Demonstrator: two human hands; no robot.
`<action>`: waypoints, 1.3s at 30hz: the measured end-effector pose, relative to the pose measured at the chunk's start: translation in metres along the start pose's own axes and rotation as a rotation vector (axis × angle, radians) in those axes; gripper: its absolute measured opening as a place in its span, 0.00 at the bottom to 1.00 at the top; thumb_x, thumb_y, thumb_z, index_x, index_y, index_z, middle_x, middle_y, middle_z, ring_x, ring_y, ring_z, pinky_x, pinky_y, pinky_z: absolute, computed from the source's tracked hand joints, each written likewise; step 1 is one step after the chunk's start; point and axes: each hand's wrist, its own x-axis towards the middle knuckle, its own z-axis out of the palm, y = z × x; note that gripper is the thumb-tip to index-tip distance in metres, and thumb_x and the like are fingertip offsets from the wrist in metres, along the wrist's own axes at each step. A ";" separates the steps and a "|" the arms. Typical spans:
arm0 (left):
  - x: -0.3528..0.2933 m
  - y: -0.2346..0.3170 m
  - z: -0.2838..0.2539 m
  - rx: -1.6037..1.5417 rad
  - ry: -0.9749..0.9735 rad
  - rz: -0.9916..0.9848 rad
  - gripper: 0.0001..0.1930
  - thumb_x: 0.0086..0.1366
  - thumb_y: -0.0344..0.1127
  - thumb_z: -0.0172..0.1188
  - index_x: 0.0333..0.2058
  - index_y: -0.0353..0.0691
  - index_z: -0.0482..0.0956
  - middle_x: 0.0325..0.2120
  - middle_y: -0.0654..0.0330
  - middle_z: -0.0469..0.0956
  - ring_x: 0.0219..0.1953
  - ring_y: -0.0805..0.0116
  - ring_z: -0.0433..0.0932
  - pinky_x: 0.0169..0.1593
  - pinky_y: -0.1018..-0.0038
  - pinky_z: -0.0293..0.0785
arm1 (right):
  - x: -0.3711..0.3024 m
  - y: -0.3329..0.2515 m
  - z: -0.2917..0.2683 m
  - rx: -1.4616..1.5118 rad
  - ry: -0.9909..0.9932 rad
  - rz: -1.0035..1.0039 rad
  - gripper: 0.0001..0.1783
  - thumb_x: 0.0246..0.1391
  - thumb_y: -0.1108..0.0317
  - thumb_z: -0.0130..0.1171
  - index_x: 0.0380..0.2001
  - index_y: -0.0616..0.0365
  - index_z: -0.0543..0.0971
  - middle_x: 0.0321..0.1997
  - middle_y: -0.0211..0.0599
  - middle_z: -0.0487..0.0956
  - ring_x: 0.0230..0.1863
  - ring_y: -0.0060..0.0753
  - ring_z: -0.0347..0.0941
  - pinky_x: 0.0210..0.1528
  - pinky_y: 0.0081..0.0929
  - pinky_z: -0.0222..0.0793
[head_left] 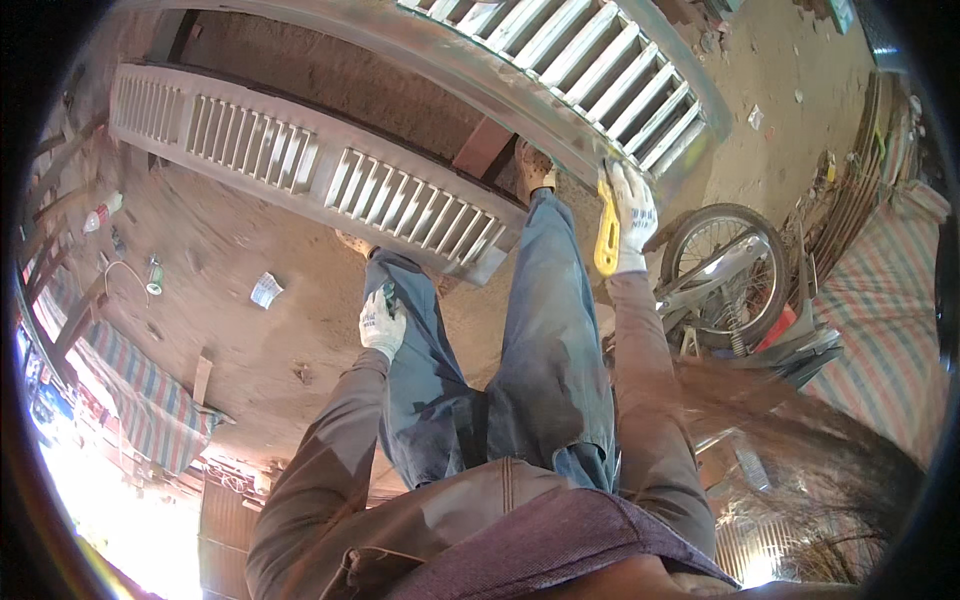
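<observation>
My right hand [632, 208], in a white glove with dark print, grips a flat yellow-handled tool [607, 235] with a hole near its lower end. Its working end is not plain to see. The fingertips reach the near edge of a slatted shutter panel [570, 115], whose pale slats are set in a grey-brown frame. My left hand [383, 322], gloved the same way, is closed beside my left knee; something small and dark green [389, 291] shows at its fingers, too little to name. A second slatted panel [320, 165] lies just beyond my feet.
Reddish-brown beams [484, 148] sit under the panels. A motorbike wheel [725, 275] is close to my right forearm. Striped sheeting [880, 310] hangs at the right. A crumpled cup [266, 290], a bottle [103, 212] and a wood piece [203, 376] lie on the dirt floor at left.
</observation>
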 end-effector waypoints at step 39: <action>0.004 -0.003 -0.006 -0.090 0.119 -0.003 0.17 0.59 0.41 0.54 0.43 0.38 0.73 0.39 0.47 0.75 0.42 0.45 0.75 0.45 0.56 0.72 | 0.053 -0.064 0.013 -0.102 0.059 -0.178 0.17 0.54 0.65 0.57 0.49 0.43 0.78 0.48 0.36 0.79 0.47 0.41 0.76 0.50 0.34 0.72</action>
